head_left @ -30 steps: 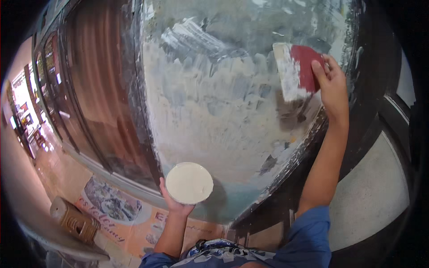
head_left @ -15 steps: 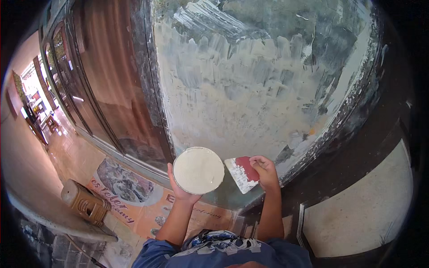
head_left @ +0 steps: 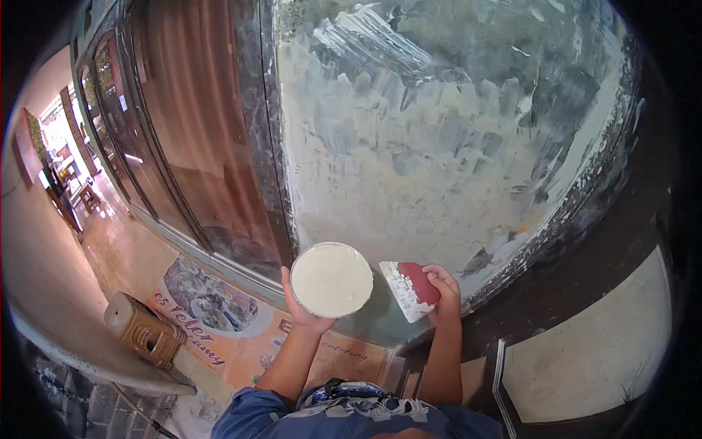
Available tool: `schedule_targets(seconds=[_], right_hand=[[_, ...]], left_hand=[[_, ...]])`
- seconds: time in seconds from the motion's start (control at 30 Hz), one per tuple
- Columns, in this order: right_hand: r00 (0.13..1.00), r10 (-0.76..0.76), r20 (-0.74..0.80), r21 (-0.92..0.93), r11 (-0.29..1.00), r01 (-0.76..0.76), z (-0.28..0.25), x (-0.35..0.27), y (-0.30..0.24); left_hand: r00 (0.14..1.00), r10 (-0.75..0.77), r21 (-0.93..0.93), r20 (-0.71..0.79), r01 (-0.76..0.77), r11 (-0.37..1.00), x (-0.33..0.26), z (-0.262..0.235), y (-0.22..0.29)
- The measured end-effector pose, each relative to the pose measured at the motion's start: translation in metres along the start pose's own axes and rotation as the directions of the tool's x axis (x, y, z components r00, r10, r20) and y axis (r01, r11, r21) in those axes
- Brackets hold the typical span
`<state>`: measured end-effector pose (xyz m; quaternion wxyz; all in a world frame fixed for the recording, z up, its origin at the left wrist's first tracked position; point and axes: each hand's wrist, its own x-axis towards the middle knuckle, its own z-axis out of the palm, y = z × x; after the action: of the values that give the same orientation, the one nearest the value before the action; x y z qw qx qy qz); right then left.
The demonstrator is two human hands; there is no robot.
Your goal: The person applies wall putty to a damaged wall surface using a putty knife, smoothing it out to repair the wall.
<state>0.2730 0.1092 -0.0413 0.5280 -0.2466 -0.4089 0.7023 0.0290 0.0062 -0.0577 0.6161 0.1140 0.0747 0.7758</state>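
Observation:
My left hand [head_left: 306, 316] supports a round tub of smooth cream-white putty [head_left: 331, 279] from below and the left side, its top facing up. In my right hand [head_left: 445, 292] is a red putty spreader [head_left: 418, 282], its flat blade smeared with white along the side facing the tub. A small gap separates spreader and tub. Both are held in front of a wall panel [head_left: 409, 161] coated in uneven pale putty, with darker grey-green patches and bold white streaks near the top.
Left of the panel is a dark-framed glass window with a brown curtain [head_left: 197, 132]. An orange printed banner [head_left: 241, 350] covers part of the floor. A carved brown ornament [head_left: 144, 329] stands at the lower left. Dark trim [head_left: 556, 282] borders a pale panel [head_left: 585, 344] on the right.
The view has shifted, so the wall and window sit farther right in the picture. The spreader has turned slightly in my right hand, and both hands keep their holds.

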Motion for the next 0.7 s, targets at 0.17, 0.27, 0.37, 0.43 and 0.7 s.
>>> schedule_targets(seconds=[0.17,0.27,0.37,0.43,0.7], right_hand=[[0.994,-0.102,0.040,0.077,0.992,0.099,0.051,-0.015,-0.005],[0.991,-0.101,0.088,-0.111,0.988,0.110,0.072,-0.015,0.002],[0.990,0.037,0.133,-0.316,0.949,0.007,0.086,-0.017,0.005],[0.991,-0.026,0.134,-0.203,0.978,0.053,0.097,-0.020,0.008],[0.991,-0.029,0.127,-0.342,0.937,0.072,0.117,-0.032,0.025]], left_hand=[[0.999,0.006,-0.014,0.032,-0.006,1.000,0.005,0.007,0.013],[1.000,0.002,-0.004,0.004,-0.002,1.000,0.006,0.014,0.020],[1.000,-0.012,-0.006,0.026,0.012,1.000,0.005,0.013,0.030],[1.000,-0.009,0.002,-0.004,0.009,1.000,0.001,0.010,0.039],[1.000,-0.025,0.004,0.017,0.025,1.000,-0.008,-0.004,0.065]])
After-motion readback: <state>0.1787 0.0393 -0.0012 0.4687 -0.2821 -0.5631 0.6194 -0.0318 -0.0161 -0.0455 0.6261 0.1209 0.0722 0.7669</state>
